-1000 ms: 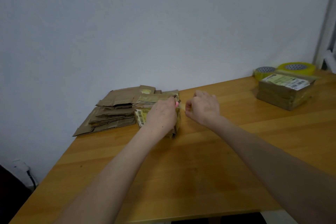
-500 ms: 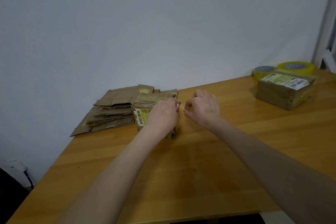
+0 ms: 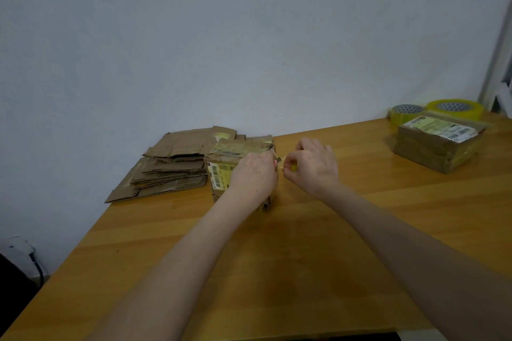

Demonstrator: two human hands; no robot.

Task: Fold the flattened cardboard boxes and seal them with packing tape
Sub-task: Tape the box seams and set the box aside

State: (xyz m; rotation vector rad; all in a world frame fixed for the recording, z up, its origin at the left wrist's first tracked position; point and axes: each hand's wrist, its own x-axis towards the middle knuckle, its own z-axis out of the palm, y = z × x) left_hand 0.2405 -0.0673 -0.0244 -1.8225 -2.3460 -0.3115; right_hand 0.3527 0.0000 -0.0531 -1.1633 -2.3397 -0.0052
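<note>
A small folded cardboard box (image 3: 221, 174) with a barcode label and yellowish tape stands near the table's far edge. My left hand (image 3: 253, 174) lies over its right side and grips it. Just right of the box, my right hand (image 3: 311, 166) pinches a short strip of yellowish tape (image 3: 280, 164) between thumb and forefinger at the box's upper right corner. A pile of flattened cardboard boxes (image 3: 174, 166) lies to the left against the wall. Two rolls of packing tape, a smaller one (image 3: 405, 113) and a larger one (image 3: 454, 108), sit at the far right.
A sealed cardboard box (image 3: 437, 142) with a shipping label stands in front of the tape rolls. The wooden table (image 3: 277, 271) ends at a white wall behind and drops off on the left, where a cable and plug (image 3: 25, 252) show below.
Both hands stay at the box's right corner. The right hand's fingers have drawn slightly away, and a bit of tape shows between the hands. The box has not moved.
</note>
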